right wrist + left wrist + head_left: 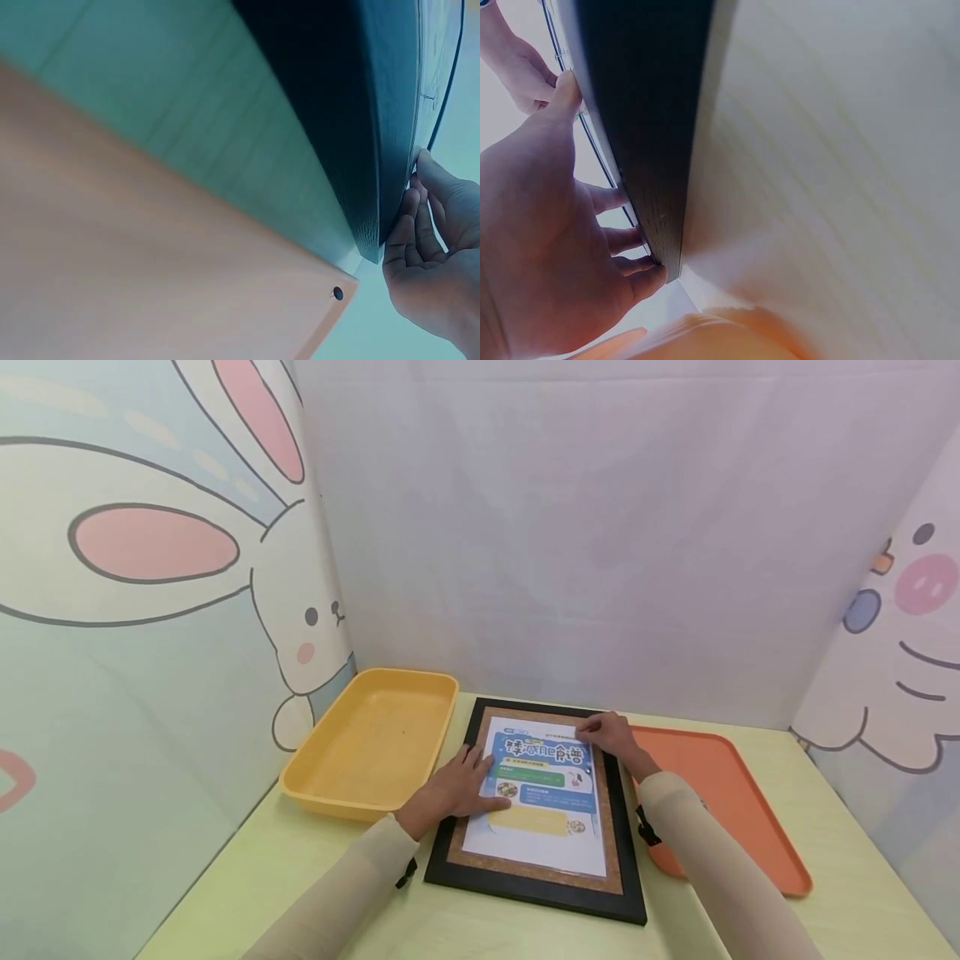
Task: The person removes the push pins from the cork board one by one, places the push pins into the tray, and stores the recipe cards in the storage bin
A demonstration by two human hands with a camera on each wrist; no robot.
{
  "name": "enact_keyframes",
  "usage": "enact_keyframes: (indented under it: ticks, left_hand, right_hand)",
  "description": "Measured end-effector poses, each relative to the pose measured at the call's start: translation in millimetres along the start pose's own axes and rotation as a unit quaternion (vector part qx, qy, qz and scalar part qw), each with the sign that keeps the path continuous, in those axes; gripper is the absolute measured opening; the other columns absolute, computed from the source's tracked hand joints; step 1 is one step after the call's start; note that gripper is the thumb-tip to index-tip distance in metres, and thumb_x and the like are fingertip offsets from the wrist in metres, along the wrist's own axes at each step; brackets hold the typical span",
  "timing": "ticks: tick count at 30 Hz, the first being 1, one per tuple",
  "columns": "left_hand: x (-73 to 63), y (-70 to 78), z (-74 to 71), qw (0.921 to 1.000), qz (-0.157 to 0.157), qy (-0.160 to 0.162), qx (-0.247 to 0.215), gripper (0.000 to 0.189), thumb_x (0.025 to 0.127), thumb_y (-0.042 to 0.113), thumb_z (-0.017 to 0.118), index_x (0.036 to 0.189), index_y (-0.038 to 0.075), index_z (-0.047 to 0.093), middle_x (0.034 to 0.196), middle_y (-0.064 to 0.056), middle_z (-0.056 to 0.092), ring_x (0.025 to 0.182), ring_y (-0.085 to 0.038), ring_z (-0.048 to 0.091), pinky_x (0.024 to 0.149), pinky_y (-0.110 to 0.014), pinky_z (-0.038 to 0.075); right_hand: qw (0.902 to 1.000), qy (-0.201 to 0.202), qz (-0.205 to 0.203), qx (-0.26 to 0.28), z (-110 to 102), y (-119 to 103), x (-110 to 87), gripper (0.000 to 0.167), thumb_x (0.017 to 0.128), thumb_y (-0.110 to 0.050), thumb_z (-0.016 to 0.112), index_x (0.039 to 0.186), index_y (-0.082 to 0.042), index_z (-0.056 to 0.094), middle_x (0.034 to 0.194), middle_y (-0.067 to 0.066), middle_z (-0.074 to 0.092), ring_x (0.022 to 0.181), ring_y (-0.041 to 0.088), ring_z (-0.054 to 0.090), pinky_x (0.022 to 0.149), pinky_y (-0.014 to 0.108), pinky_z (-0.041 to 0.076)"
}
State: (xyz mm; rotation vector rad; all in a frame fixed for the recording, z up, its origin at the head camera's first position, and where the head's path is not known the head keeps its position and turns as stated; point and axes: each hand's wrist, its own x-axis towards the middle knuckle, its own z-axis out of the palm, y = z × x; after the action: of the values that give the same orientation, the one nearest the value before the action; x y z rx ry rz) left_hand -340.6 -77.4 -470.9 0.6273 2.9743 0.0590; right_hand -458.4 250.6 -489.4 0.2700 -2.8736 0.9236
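Note:
A printed paper poster (536, 860) with Chinese lettering lies on a brown cork board (536, 878) in a black frame (540, 902). My left hand (461, 781) rests across the frame's left side, its fingers spread and its fingertips and thumb on the poster's left part. At the poster's upper right corner, my right hand (611, 737) has thumb and fingers drawn together in a pinch. In the right wrist view, that thumb and the fingertips (425, 161) meet close above the frame's edge. Whether something small sits between them is hidden.
A deep yellow tray (375, 727) stands left of the frame, near the wall. To the right lies a flat orange tray (723, 810), partly behind my right forearm. The pale yellow table (300, 868) meets a light curtain (600, 543) at the back.

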Motion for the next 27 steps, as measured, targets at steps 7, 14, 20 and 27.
enact_keyframes:
  ticks: [7, 14, 20, 27]
  left_hand:
    - [-0.9, 0.5, 0.0, 1.0000, 0.000, -0.001, -0.004, 0.104, 0.087, 0.084, 0.051, 0.163, 0.016, 0.035, 0.169, -0.014, 0.028, 0.155, -0.038, 0.027, 0.117, -0.055, 0.038]
    - [0.2, 0.0, 0.5, 1.0000, 0.000, 0.003, 0.006, 0.104, 0.087, 0.085, 0.051, 0.163, 0.016, 0.035, 0.169, -0.014, 0.029, 0.154, -0.038, 0.028, 0.116, -0.054, 0.038]
    - [1.3, -0.8, 2.4, 0.9999, 0.003, 0.008, 0.009, 0.104, 0.087, 0.085, 0.050, 0.163, 0.016, 0.035, 0.169, -0.014, 0.029, 0.154, -0.038, 0.028, 0.116, -0.054, 0.039]
    - [0.6, -1.1, 1.1, 0.9999, 0.006, 0.007, 0.008, 0.104, 0.088, 0.085, 0.050, 0.164, 0.015, 0.034, 0.169, -0.014, 0.028, 0.155, -0.038, 0.027, 0.117, -0.054, 0.038]
  right_hand:
    - [0.9999, 0.001, 0.001, 0.011, 2.8, 2.7, 0.1, 0.023, 0.092, -0.019, 0.081, 0.108, -0.003, 0.081, 0.101, 0.012, 0.077, 0.088, 0.026, 0.067, 0.078, 0.038, 0.055]
    - [0.9999, -0.002, 0.006, 0.015, 3.4, 2.3, 1.8, 0.022, 0.092, -0.018, 0.081, 0.108, -0.004, 0.081, 0.100, 0.012, 0.077, 0.087, 0.026, 0.066, 0.077, 0.037, 0.055]
    - [0.9998, -0.005, 0.008, 0.016, 2.0, 0.6, 1.7, 0.020, 0.092, -0.018, 0.081, 0.107, -0.004, 0.081, 0.101, 0.012, 0.077, 0.087, 0.025, 0.066, 0.074, 0.032, 0.053]
    - [0.9998, -0.005, -0.004, 0.017, -3.4, -0.5, -0.3, 0.019, 0.092, -0.018, 0.081, 0.104, -0.003, 0.082, 0.102, 0.013, 0.077, 0.086, 0.025, 0.067, 0.072, 0.031, 0.053]
